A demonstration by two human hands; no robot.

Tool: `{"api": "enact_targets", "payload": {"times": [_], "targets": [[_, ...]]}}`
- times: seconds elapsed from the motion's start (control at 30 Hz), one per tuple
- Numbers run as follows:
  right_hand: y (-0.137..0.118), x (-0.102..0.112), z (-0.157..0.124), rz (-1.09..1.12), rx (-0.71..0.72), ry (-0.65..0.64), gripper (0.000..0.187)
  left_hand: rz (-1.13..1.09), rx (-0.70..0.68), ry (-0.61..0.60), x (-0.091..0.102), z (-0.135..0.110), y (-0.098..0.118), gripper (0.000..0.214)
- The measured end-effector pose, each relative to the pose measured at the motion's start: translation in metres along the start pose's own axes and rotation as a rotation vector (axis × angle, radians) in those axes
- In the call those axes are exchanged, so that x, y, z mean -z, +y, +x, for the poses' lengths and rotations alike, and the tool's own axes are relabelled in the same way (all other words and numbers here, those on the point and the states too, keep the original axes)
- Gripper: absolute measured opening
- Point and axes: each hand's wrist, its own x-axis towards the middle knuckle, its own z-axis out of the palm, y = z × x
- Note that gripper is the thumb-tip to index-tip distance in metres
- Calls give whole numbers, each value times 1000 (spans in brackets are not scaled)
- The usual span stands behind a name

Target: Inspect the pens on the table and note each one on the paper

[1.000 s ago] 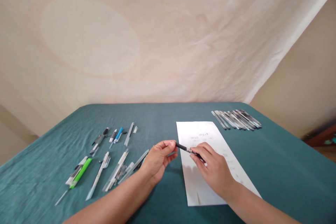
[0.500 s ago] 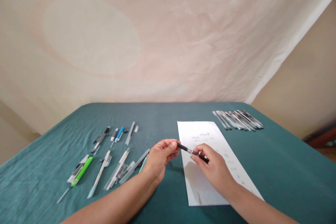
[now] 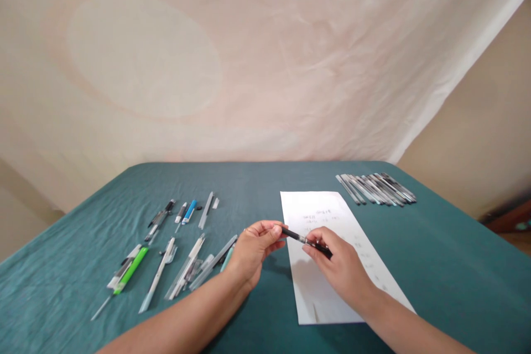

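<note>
A black pen with a clear middle section is held between both hands, tilted down to the right. My left hand pinches its upper left end between thumb and fingers. Around its lower right part, my right hand is closed, with the black tip end showing past the fingers. Below the hands lies a white sheet of paper with faint handwriting, partly covered by the right hand and forearm.
Pen parts lie at the left, among them a green barrel, a blue cap piece, a white pen and clear tubes. A row of pens lies at the back right. Green cloth covers the table.
The right hand has shifted very slightly right along with the pen. The left hand keeps its pinch, and the things on the table have stayed put.
</note>
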Motion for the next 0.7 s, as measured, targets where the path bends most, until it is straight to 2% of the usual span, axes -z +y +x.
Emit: {"api": "enact_targets", "payload": {"times": [0.03,0.1,0.23,0.27,0.3,0.33,0.47,0.53,0.6,0.63,0.7], "targets": [[0,1,0,8,1,-19,19,3,-1,-18,0,0,0,22],[-1,2,-1,144,-48,-144,24,7,-11,-58,-1,-1,2,23],[-3,4,-1,600,-324,-535,40,-26,-7,-129,-3,-3,9,26],[-3,4,-1,654,-370,-592,42,-34,-7,-138,-3,-3,9,26],[-4,3,-1,650,-375,-599,42,-38,-9,-138,-3,-3,9,26],[-4,2,-1,589,-333,-553,39,-37,-13,-126,-3,-3,8,25],[0,-4,-4,85,27,-110,21,-42,-14,-16,-2,-2,2,20],[1,-5,-5,-48,126,2,18,-54,-12,12,-2,-3,0,18],[0,-3,-6,-23,120,-22,19,-46,-18,-1,-2,-4,0,17],[-1,-2,-6,50,73,-78,21,-37,-24,-16,-2,-4,1,16],[-4,1,-6,297,-105,-273,25,-25,-33,-58,-2,-4,3,15]]}}
